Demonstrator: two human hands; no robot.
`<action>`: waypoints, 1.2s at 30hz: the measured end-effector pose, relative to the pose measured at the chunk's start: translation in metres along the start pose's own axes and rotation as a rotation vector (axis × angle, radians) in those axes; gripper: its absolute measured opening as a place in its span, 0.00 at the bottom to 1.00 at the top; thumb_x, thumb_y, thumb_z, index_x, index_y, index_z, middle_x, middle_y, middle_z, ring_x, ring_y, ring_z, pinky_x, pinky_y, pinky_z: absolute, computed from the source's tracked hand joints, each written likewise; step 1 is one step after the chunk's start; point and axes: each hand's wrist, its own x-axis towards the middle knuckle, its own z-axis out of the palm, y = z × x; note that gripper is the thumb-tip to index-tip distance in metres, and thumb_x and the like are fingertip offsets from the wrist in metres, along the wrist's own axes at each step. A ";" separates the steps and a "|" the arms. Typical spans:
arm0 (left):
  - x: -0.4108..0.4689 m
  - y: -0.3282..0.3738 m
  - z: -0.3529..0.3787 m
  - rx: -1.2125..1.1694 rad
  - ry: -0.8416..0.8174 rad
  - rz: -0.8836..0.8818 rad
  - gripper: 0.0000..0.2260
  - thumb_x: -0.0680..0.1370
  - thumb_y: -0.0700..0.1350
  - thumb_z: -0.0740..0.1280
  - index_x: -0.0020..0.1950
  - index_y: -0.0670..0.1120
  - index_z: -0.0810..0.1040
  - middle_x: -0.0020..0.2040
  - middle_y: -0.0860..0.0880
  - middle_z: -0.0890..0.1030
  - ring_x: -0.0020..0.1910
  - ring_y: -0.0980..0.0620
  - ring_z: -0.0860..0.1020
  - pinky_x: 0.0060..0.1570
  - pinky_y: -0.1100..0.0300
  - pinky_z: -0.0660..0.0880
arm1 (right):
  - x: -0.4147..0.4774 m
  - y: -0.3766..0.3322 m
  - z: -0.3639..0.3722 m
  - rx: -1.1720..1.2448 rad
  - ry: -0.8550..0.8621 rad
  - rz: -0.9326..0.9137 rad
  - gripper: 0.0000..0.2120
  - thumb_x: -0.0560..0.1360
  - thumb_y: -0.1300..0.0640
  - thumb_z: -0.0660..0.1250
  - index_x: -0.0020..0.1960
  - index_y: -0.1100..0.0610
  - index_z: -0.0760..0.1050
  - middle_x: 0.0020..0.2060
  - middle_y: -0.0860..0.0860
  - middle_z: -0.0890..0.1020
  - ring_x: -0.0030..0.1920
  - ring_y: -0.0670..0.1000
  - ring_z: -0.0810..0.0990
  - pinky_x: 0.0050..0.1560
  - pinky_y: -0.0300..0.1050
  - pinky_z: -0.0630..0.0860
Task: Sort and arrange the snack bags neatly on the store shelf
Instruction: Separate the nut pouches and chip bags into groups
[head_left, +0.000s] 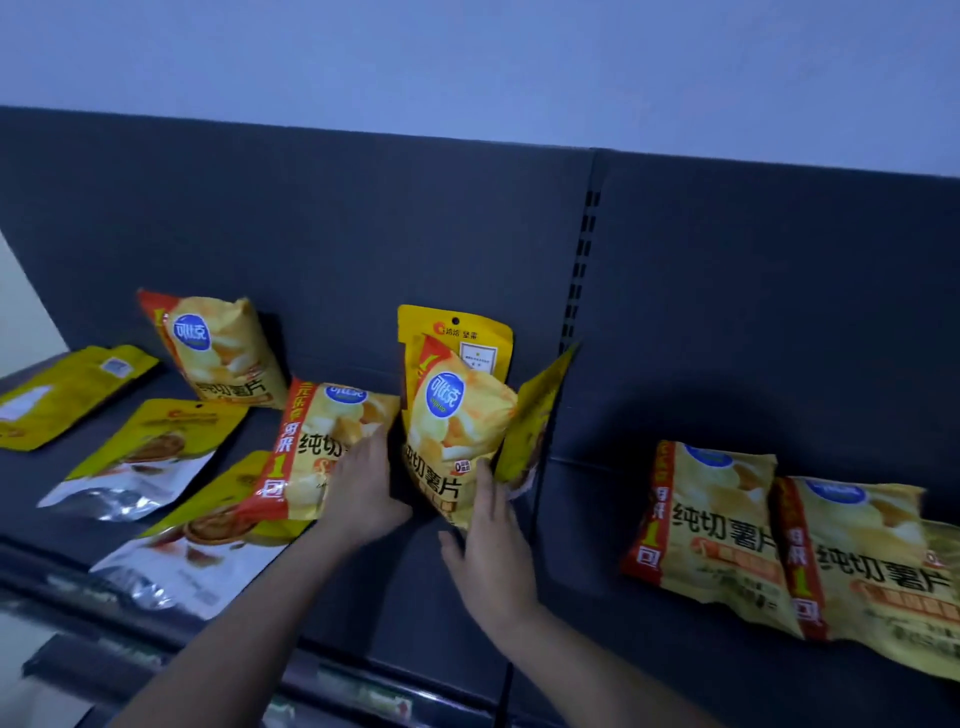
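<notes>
Your left hand lies with straight fingers on the lower right face of a tilted chip bag, which leans over two of the flat pouches on the left part of the dark shelf. Your right hand is spread wide, its fingertips touching the bottom edge of the upright chip bag in the middle; neither hand grips anything. That upright chip bag stands against a yellow nut pouch, which in turn rests on the back panel. Just to its right a slanted yellow pouch leans edge-on toward the slotted upright post. Further back on the left, another chip bag is propped against the back panel, and a third flat pouch lies near the shelf's far left end. Well apart on the right section, a pair of chip bags lies side by side, touching, faces up.
</notes>
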 end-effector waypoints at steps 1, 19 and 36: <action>0.007 -0.004 0.005 0.054 -0.038 0.048 0.46 0.63 0.47 0.74 0.75 0.42 0.52 0.70 0.42 0.65 0.70 0.43 0.63 0.68 0.51 0.60 | 0.002 -0.003 0.005 -0.008 0.010 0.013 0.40 0.77 0.50 0.62 0.76 0.53 0.38 0.74 0.49 0.55 0.72 0.53 0.60 0.65 0.45 0.66; 0.011 0.003 -0.030 -0.461 0.242 0.253 0.38 0.61 0.45 0.72 0.70 0.43 0.65 0.59 0.47 0.68 0.58 0.55 0.67 0.59 0.60 0.69 | 0.022 -0.036 -0.001 0.155 0.316 -0.024 0.43 0.72 0.63 0.68 0.77 0.52 0.43 0.66 0.52 0.64 0.68 0.52 0.60 0.69 0.45 0.60; -0.037 0.237 0.011 -0.542 0.101 0.596 0.42 0.70 0.41 0.75 0.77 0.49 0.54 0.73 0.51 0.65 0.71 0.53 0.65 0.68 0.50 0.67 | -0.064 0.127 -0.231 0.018 0.479 -0.085 0.35 0.75 0.59 0.67 0.76 0.51 0.52 0.63 0.49 0.69 0.64 0.47 0.68 0.61 0.39 0.67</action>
